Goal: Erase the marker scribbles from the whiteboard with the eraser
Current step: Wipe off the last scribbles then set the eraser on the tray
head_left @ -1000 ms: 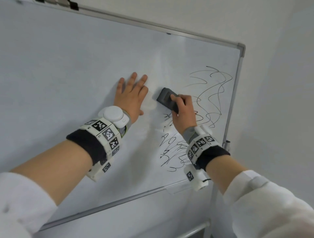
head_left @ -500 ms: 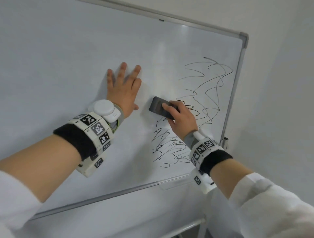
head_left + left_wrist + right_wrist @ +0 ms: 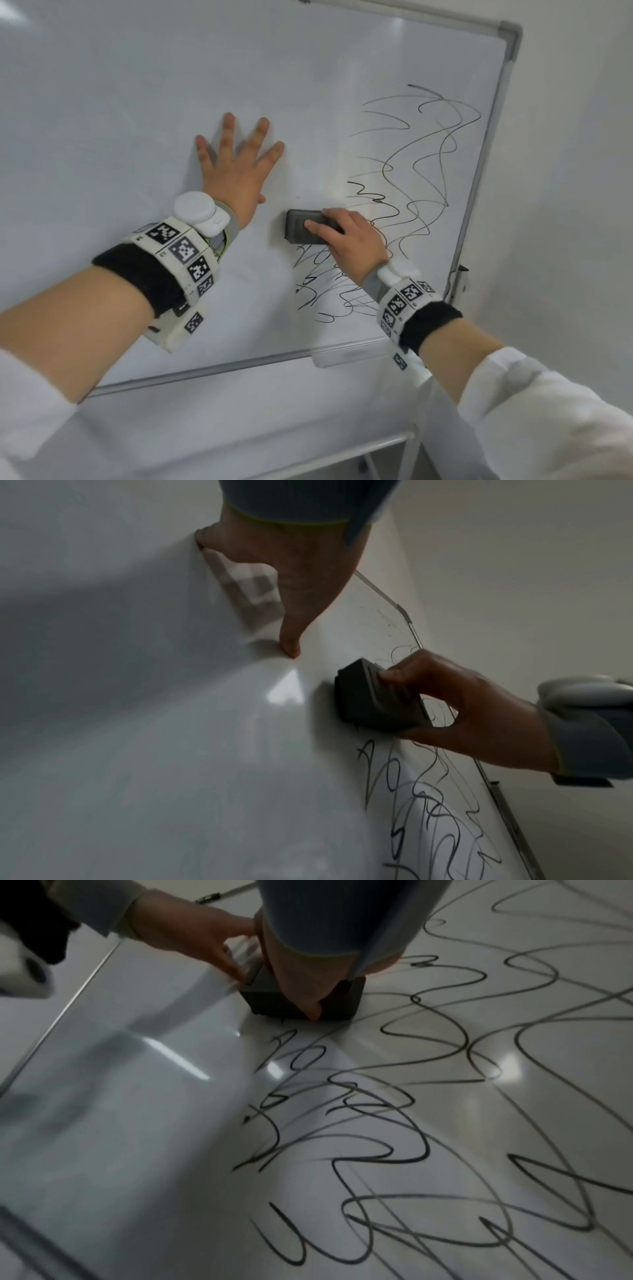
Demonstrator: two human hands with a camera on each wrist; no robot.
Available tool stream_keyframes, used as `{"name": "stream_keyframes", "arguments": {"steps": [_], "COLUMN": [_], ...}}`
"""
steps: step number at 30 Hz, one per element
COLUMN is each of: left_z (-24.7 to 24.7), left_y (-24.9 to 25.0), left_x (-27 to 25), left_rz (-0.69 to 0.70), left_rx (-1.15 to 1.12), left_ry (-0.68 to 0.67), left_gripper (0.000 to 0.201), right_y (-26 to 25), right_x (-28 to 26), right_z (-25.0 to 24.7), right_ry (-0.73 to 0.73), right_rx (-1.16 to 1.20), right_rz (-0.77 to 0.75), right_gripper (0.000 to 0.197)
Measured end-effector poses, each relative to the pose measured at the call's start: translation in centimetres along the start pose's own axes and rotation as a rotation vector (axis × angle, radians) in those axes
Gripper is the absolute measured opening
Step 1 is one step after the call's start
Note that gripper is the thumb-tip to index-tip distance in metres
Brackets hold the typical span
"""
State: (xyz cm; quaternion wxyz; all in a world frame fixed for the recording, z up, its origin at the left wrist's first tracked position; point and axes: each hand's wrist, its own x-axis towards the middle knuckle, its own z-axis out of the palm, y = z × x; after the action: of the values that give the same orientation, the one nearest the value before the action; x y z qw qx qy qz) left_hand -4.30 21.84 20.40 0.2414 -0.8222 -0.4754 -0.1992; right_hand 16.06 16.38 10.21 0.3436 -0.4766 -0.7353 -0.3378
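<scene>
A white whiteboard point(image 3: 120, 102) on a stand carries black marker scribbles point(image 3: 411, 164) over its right part. My right hand point(image 3: 346, 236) grips a dark grey eraser point(image 3: 303, 231) and presses it flat on the board at the left edge of the scribbles. The eraser point(image 3: 373, 699) also shows in the left wrist view, and the eraser point(image 3: 291, 999) sits under my fingers in the right wrist view. More scribbles point(image 3: 377, 1123) lie below it. My left hand point(image 3: 236, 164) rests flat on the board with fingers spread, left of the eraser.
The board's metal frame point(image 3: 479, 192) runs down the right side, with a clip point(image 3: 459, 284) near its lower corner. A tray point(image 3: 349, 356) hangs on the bottom rail. Stand bars point(image 3: 342, 455) run below. A pale wall point(image 3: 575, 171) lies to the right.
My right hand has slid the eraser down and leftward along the scribbles' left edge. My left hand stays flat on the board, its fingers now spread wider. The view has shifted.
</scene>
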Motion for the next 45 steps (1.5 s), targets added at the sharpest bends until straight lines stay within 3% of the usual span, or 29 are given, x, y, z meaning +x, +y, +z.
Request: {"name": "stream_keyframes", "arguments": {"steps": [3,8,11,16,22,25,29,33,36,40,45], "left_z": [0.2,0.8,0.9,1.3,2.0,2.4,2.7,2.9,3.3,4.0,4.7], "left_y": [0.5,0.7,0.8,0.9,1.2,1.3,1.4,1.4,1.6,2.0,2.1], "left_x": [-0.5,-1.0,-1.1,-1.5,-1.7,-1.9,-2.3,-2.5,-2.7,-3.4,-4.1], "left_rz": [-0.007,-0.002,0.0,0.003,0.002,0.002,0.006,0.008,0.011,0.016,0.024], "left_rx": [0.008,-0.021,-0.036,-0.027,-0.035,-0.021,0.002,0.014,0.002,-0.008,0.019], "left_ry": [-0.013,0.007,0.014,0.02,0.041,0.04,0.035,0.022,0.03,0.025,-0.002], "left_gripper": [0.077,0.069,0.066,0.063,0.065,0.065,0.067,0.069,0.072,0.071,0.073], "right_y": [0.6,1.2,0.5,0.0,0.1,-0.3,-0.9,-0.5,-0.6,-0.6,-0.4], "right_x": [1.0,4.8,2.7,0.4,3.4,0.9,-3.1,-1.3,0.9,-1.3,-6.8], "right_z": [-0.8,-2.3,-0.7,0.3,-0.9,0.8,2.2,1.1,0.4,1.8,3.0], "right_ry": [-0.007,0.115,0.11,-0.036,0.075,0.078,-0.058,-0.104,-0.041,-0.021,-0.218], "right_rx": [0.007,0.016,0.007,0.014,0.046,0.055,0.038,0.047,0.074,0.088,0.099], "right_rz": [-0.003,0.094,0.033,-0.117,0.038,-0.046,-0.143,-0.205,-0.105,-0.176,-0.359], "right_gripper": [0.058,0.059,0.059,0.054,0.054,0.054,0.057,0.048,0.05,0.05,0.047]}}
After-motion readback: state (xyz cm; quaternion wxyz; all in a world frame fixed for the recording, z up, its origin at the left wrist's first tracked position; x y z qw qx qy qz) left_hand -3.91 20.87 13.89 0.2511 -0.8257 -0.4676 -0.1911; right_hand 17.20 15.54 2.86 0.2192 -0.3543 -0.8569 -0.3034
